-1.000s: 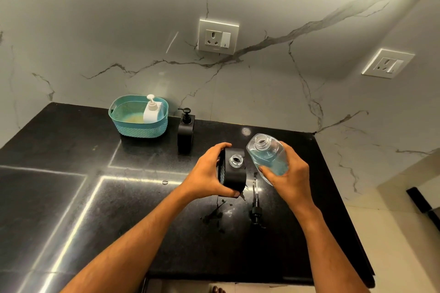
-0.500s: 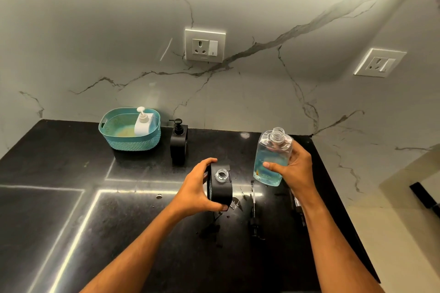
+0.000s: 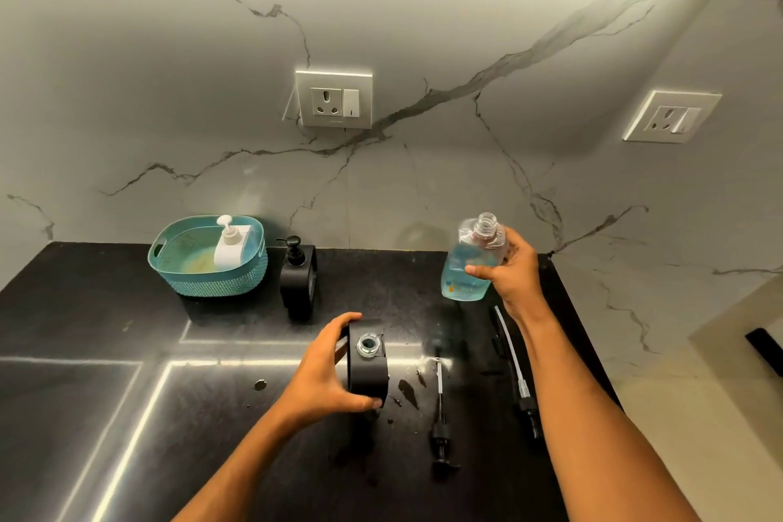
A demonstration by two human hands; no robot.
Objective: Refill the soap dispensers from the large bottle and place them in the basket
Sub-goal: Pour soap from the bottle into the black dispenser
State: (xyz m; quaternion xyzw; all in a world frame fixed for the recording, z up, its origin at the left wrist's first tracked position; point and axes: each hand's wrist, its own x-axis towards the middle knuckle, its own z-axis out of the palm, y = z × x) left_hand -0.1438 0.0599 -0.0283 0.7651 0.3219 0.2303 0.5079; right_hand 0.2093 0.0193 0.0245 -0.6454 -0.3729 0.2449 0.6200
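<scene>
My left hand (image 3: 324, 373) grips a black soap dispenser (image 3: 367, 369) standing on the counter, its neck open with no pump on it. My right hand (image 3: 510, 267) holds the large clear bottle (image 3: 466, 267) of blue soap upright at the back right of the counter, cap off. A second black dispenser (image 3: 298, 280) with its pump on stands beside the teal basket (image 3: 203, 280). A white dispenser (image 3: 231, 246) stands inside the basket.
Two loose pumps with tubes lie on the black counter (image 3: 106, 352): one black pump (image 3: 440, 420) right of the open dispenser, another pump (image 3: 519, 373) under my right forearm. Small spills mark the counter. The counter's right edge drops to the floor. Marble wall behind.
My right hand carried the large bottle from beside the open dispenser to the back right and turned it upright. My left hand stayed on the dispenser.
</scene>
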